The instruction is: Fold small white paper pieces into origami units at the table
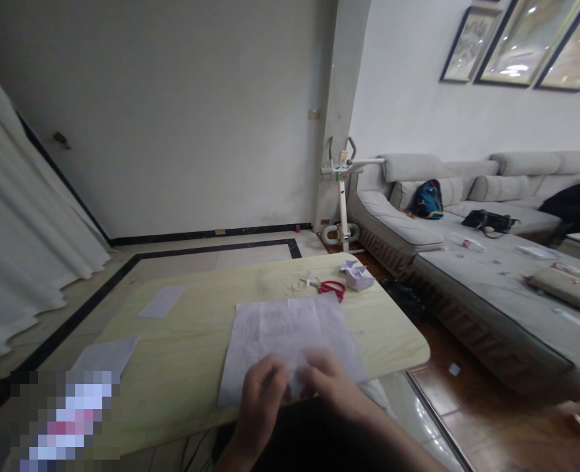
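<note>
A person's left grip (286,379) and right grip (304,375) are working close together over the near part of a creased paper sheet (290,328), which is lying on a pale wooden counter (191,354) and spreading out beyond both. The fingers of each are curling inward, but motion is blurring them; whether they are closing on the whitish patch between them, or holding anything, cannot be told.

Red-handled scissors (331,288) are lying beyond the right grip, near the sheet's far edge, their blades pointing left. Just right of them, folded paper pieces (359,276) are sitting near the counter's far right corner. Well to the left of the left grip, a small paper slip (162,302) is lying flat farther off, while a larger paper piece (105,355) is resting nearer, beside a pixelated patch.

Beyond the right grip, off the counter, a gray sofa (506,288) is holding a blue backpack (428,198) and a black bag (489,221).
</note>
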{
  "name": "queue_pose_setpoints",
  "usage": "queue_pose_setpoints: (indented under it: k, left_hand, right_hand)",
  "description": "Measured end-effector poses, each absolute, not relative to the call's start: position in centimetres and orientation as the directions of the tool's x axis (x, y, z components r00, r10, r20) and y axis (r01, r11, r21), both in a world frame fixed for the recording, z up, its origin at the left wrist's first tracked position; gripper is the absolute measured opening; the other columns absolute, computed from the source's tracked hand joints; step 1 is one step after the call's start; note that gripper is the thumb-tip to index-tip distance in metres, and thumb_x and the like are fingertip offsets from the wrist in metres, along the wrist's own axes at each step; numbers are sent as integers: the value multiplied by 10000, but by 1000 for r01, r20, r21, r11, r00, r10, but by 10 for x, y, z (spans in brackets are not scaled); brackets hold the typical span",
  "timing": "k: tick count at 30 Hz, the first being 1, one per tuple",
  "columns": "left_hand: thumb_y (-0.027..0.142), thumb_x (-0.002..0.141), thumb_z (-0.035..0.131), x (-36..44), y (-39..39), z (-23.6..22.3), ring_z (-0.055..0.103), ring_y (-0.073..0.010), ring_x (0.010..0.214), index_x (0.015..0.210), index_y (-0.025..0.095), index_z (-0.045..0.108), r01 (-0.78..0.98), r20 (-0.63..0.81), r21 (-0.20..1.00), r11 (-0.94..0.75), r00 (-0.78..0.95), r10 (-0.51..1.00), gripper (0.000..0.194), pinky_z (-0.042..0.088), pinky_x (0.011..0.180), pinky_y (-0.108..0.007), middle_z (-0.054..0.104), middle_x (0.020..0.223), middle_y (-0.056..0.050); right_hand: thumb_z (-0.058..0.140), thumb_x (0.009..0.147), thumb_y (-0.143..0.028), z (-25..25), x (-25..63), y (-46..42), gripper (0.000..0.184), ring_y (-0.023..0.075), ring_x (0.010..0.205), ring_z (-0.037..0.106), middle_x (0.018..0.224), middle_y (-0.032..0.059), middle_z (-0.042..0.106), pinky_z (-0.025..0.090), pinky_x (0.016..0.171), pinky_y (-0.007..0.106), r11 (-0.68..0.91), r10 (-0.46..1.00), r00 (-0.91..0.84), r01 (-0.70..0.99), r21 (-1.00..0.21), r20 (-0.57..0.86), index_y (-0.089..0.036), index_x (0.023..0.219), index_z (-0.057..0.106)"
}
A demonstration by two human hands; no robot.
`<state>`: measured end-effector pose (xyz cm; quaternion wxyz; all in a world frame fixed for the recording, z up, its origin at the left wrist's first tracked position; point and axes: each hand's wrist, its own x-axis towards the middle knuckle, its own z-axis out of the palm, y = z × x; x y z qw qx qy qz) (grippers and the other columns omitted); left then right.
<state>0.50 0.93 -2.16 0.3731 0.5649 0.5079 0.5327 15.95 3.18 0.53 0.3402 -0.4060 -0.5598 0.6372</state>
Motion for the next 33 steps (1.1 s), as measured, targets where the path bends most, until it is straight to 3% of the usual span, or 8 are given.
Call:
queue_pose_setpoints:
  k: [6, 10, 20, 26, 33]
  left_hand:
    - [343, 872, 493, 3, 9, -25, 444, -130, 531, 587, 219, 414, 229, 272, 940, -251, -62, 960, 321, 388, 490, -206, 396, 556, 49]
    - [327, 888, 475, 2, 9, -25, 433, -123, 519, 580, 217, 393, 275, 334, 909, -313, -31, 942, 337, 367, 493, -209, 387, 543, 53]
    - [300, 827, 524, 2, 7, -18, 514, -154, 561, 597, 213, 485, 336, 380, 883, -327, -106, 919, 250, 435, 543, -231, 483, 563, 32]
    - [316, 859, 496, 3, 9, -17, 481, -140, 516, 557, 214, 445, 322, 342, 894, -312, -39, 939, 324, 405, 509, -221, 442, 521, 39]
    - [340, 815, 571, 1, 7, -24, 561, -180, 587, 623, 213, 603, 286, 306, 925, -250, -172, 936, 232, 486, 558, -254, 585, 601, -1]
  right_hand:
    - [605, 784, -434, 5, 157, 33, 301, 142, 659, 487, 652, -23, 486, 405, 579, 228, -70, 919, -382, 76, -995, -94, -173, 643, 549]
    - [571, 784, -431, 6, 156, 33, 313, 134, 621, 444, 618, -33, 426, 378, 546, 228, -32, 923, -379, 100, -994, -68, -187, 607, 483]
    - [588, 782, -403, 0, 160, 35, 282, 146, 645, 508, 630, -14, 526, 401, 555, 224, -65, 920, -378, 111, -992, -103, -167, 630, 567]
    - [613, 780, -371, 0, 162, 35, 257, 154, 660, 532, 633, -8, 559, 420, 578, 232, -79, 927, -359, 97, -992, -109, -172, 620, 584]
    - [630, 773, -340, 0, 164, 35, 201, 159, 688, 556, 670, -6, 592, 438, 622, 237, -103, 915, -384, 73, -992, -124, -173, 663, 613]
